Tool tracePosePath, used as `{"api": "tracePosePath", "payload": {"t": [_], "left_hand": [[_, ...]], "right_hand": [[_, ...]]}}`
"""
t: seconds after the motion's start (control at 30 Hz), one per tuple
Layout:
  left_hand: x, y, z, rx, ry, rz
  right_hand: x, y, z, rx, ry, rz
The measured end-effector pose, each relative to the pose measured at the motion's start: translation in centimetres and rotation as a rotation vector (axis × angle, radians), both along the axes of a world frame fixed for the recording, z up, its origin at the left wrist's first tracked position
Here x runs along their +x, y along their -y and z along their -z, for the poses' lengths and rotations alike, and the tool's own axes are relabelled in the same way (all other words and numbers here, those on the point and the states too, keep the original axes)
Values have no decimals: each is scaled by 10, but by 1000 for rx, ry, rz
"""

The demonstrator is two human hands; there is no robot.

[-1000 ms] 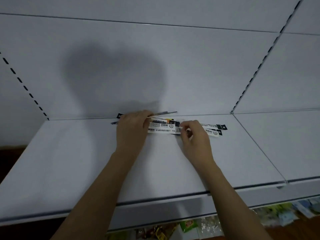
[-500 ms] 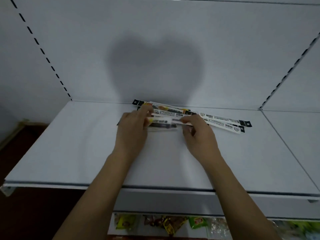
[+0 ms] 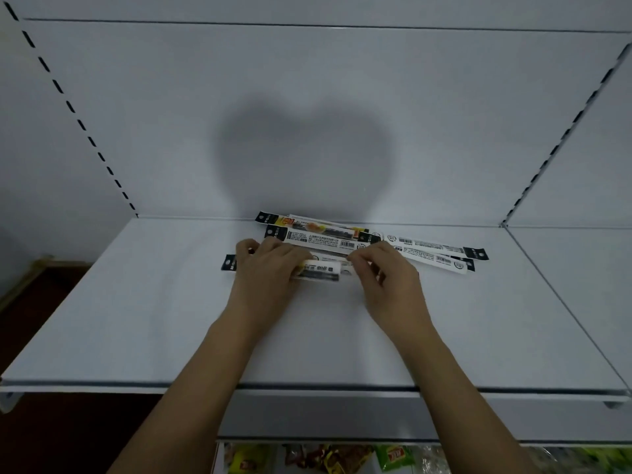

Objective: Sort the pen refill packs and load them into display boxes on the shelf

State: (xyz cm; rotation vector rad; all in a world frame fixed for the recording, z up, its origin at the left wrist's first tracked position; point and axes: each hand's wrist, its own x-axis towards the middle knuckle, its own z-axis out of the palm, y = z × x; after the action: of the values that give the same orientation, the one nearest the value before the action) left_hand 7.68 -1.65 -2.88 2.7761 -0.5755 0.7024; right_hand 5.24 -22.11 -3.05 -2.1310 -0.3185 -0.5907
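Both hands [image 3: 328,278] round one refill pack [image 3: 319,270].

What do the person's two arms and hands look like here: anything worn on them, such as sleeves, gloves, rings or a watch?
Both arms are bare as far up as the head view shows: no sleeve reaches the forearms. The left hand and the right hand wear no gloves. No watch, bracelet or ring shows on either wrist or on the fingers that can be seen.

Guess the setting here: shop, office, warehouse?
Most likely a small retail shop. White metal gondola shelf with slotted uprights, retail-packed pen refill packs with barcodes, and bagged snacks on the tier below. No display boxes in view.
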Motion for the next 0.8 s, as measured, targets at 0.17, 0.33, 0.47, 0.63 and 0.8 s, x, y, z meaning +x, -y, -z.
{"api": "tracePosePath", "payload": {"t": [0.17, 0.33, 0.47, 0.63, 0.8], "left_hand": [[1, -1, -1, -103, -67, 12], [1, 4, -3, -99, -86, 113], [2, 11, 1, -26, -34, 195], [3, 11, 5, -28, 17, 238], [-1, 12, 3, -39, 5, 123]], "right_hand": [[5, 11, 15, -168, -36, 289], [4, 6, 15, -335, -82, 297], [5, 7, 13, -333, 10, 236], [-1, 6, 2, -121, -20, -18], [1, 18, 4, -51, -19, 454]]}}
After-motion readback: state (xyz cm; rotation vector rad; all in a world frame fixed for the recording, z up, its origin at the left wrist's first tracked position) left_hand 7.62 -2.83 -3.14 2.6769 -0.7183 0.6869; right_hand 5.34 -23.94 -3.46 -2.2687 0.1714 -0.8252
